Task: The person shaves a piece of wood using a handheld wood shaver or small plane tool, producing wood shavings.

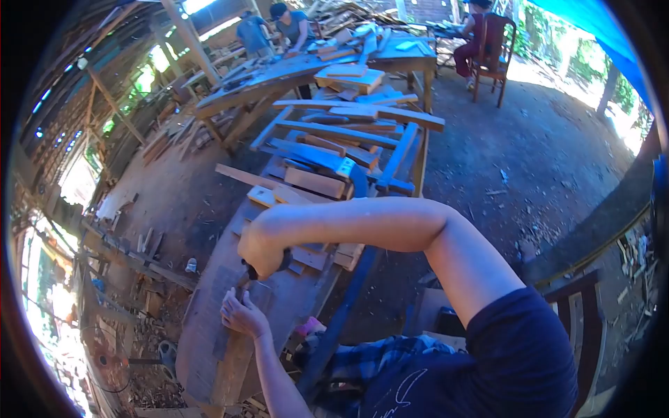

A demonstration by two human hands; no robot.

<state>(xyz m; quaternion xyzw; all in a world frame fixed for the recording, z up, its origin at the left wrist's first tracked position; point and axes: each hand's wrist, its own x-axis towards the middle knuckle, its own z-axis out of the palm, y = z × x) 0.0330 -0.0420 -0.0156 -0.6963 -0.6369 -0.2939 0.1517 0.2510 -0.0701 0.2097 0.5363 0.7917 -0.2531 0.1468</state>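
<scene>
My right hand [263, 244] is closed around a dark-handled tool [252, 272], most of which the fist hides, so its kind cannot be made out. The tool's lower end is close above my left hand [244, 315]. That hand lies with fingers stretched and spread near a piece of wood at the top of a long board [235, 369]. Both hands are over the wooden workbench [200, 324]. Several cut wood pieces [313, 182] are piled just beyond my right hand.
A larger table [244, 101] with stacked timber stands farther back, with two people [293, 31] behind it. Another person [477, 42] sits on a wooden chair [493, 59] at the right. Scraps litter the dirt floor [488, 202]. A dark clamp-like object [167, 359] is at the bench's left.
</scene>
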